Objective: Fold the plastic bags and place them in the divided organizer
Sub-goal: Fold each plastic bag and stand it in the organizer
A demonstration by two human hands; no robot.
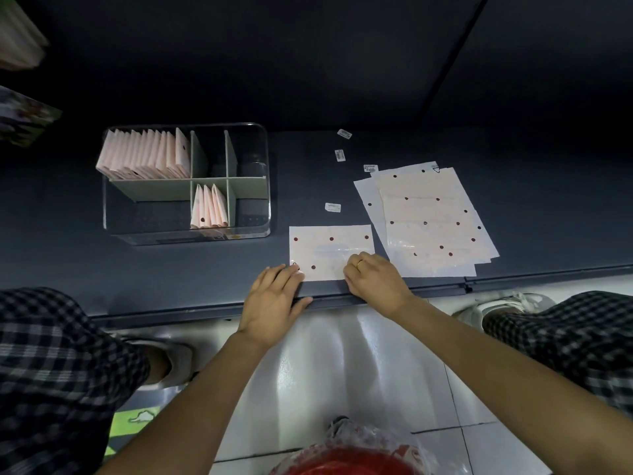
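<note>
Bag (pixel 330 248) flat, long axis L–R along table edge (pixel 205 308); left hand (pixel 274 296) flat on corner, right hand (pixel 373 279) pinching near edge.

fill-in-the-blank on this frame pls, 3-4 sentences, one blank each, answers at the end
1. Both hands touch the bag lying flat at the table's ____ edge.
2. The ring is on the ____ hand.
3. The stack of unfolded bags lies to the ____ of that bag.
4. The organizer holds folded bags in ____ compartments.

Answers: near; right; right; two

Small white labels (pixel 344 155) lie scattered on the dark table (pixel 171 269) above a tiled floor (pixel 342 371).
</note>
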